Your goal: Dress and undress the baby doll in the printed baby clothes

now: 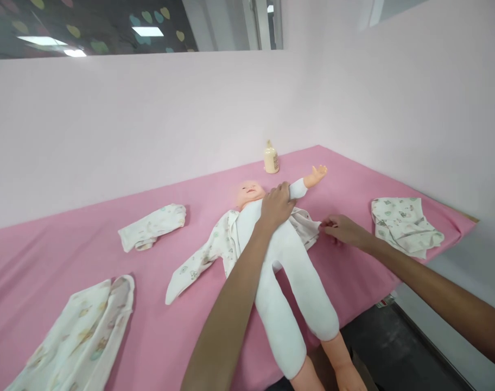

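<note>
Nearest the camera, at lower left, a patterned cloth [82, 331] lies folded lengthwise on the pink cover [150, 288]. Beyond it is a small folded garment [153, 225]. Next comes the printed jacket [223, 239], one sleeve spread out, its body partly beneath the doll [286, 250], which lies face up mid-table in white, legs towards the camera. Whether a doll arm fills that sleeve, I cannot tell.

The left hand [278, 206] is half curled over the doll's shoulder, probably to steady it; whether it grips or only presses is unclear. Behind stands a cream bottle [271, 158], upright near the wall. The doll's other arm points outwards, clear of the jacket. The right hand [341, 229] pinches the jacket's loose edge between thumb and fingers, seemingly keeping it drawn out from the body. Further right lies another folded garment [404, 225].

The cover is slightly creased; pale walls [150, 119] meet behind it, below a dark panel [109, 27] with coloured shapes.
</note>
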A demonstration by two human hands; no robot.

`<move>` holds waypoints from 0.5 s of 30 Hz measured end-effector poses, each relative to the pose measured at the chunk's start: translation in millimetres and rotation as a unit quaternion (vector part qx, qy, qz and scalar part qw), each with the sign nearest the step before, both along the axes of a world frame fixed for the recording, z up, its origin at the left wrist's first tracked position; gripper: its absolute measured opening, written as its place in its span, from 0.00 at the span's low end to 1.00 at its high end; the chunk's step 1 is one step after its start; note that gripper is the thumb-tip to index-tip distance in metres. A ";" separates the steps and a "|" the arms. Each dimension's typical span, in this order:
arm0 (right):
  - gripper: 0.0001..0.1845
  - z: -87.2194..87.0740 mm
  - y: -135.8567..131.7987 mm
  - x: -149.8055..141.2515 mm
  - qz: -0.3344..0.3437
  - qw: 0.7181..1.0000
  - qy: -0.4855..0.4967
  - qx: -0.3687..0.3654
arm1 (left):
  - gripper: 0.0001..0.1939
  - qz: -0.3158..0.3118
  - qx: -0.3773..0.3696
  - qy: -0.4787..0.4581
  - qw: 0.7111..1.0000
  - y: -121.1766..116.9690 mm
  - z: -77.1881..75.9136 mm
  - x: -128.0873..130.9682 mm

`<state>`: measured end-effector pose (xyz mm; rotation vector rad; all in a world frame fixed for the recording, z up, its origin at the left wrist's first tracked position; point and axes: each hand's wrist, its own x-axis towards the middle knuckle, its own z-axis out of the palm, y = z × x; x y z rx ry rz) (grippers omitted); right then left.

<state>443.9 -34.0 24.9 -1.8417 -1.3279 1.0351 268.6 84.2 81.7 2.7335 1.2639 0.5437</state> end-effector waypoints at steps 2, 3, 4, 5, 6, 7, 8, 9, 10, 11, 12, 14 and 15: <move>0.11 0.5 -7.5 -0.5 0.045 0.992 -0.120 0.015 | 0.12 -0.001 0.001 0.002 1.000 0.0 -0.5 0.3; 0.13 0.6 -9.0 -3.0 0.058 0.986 -0.152 0.023 | 0.12 -0.001 0.002 0.003 1.000 -0.3 -0.5 0.4; 0.13 0.6 -9.3 -6.9 0.065 0.982 -0.173 0.026 | 0.12 -0.001 0.002 0.003 1.000 -0.6 -0.3 0.5; 0.13 0.5 -8.4 -11.7 0.069 0.980 -0.185 0.025 | 0.12 -0.002 0.003 0.003 1.000 -0.9 -0.1 0.5; 0.12 0.3 -6.6 -16.9 0.071 0.978 -0.192 0.024 | 0.12 -0.002 0.004 0.001 1.000 -1.1 0.1 0.4; 0.11 0.1 -4.3 -21.9 0.075 0.977 -0.198 0.025 | 0.11 -0.003 0.006 -0.003 1.000 -1.2 0.3 0.2; 0.09 -0.3 -1.8 -26.2 0.078 0.976 -0.201 0.028 | 0.11 -0.004 0.006 -0.006 1.000 -1.1 0.3 -0.2; 0.07 -0.7 0.7 -29.6 0.079 0.975 -0.205 0.032 | 0.11 -0.003 0.007 -0.009 1.000 -0.8 0.1 -0.6; 0.06 -1.2 2.8 -31.9 0.079 0.975 -0.206 0.038 | 0.11 -0.003 0.008 -0.010 1.000 -0.4 -0.1 -1.0; 0.06 -1.6 4.6 -33.1 0.079 0.975 -0.204 0.047 | 0.11 -0.003 0.009 -0.012 1.000 0.1 -0.2 -1.4; 0.06 -2.0 5.8 -33.4 0.076 0.975 -0.201 0.057 | 0.11 -0.003 0.010 -0.012 1.000 0.4 -0.3 -1.7; 0.06 -2.2 6.8 -32.5 0.067 0.976 -0.196 0.071 | 0.11 -0.005 0.011 -0.013 1.000 0.7 0.1 -2.3; 0.05 -2.1 6.7 -31.8 0.064 0.976 -0.195 0.077 | 0.11 -0.007 0.013 -0.013 1.000 0.4 0.6 -2.5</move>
